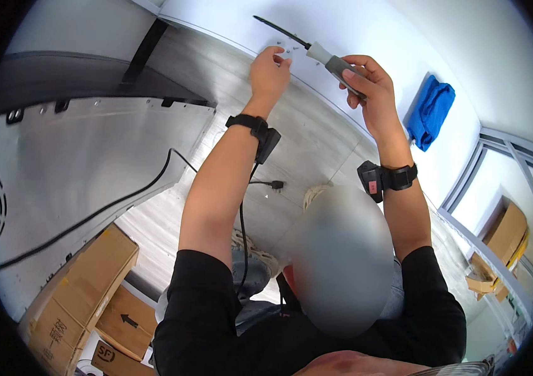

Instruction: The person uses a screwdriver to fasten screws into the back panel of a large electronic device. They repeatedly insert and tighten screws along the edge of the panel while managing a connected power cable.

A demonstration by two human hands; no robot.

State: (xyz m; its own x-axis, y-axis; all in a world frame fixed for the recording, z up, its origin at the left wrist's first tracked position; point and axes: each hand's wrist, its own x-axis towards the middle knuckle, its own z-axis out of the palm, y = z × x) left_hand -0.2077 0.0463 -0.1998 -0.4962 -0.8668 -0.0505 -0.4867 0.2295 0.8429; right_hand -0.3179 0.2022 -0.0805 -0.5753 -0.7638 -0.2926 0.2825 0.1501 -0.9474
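Note:
My right hand (372, 88) is wrapped round the grey handle of a screwdriver (320, 54). Its long dark shaft points up and to the left, above the white tabletop (348, 34). My left hand (269, 76) is at the table's near edge, below the shaft. Its thumb and forefinger are curled toward each other with a small gap between the tips, and I see nothing held there. Several small screws (288, 51) lie on the white surface just beside these fingertips.
A folded blue cloth (430, 113) lies right of my right hand. At the left stands a metal cabinet (91, 156) with a black cable (110, 210) across it. A plug (276, 185) hangs below my left wrist. Cardboard boxes (82, 294) are lower left; a metal frame (489, 266) is right.

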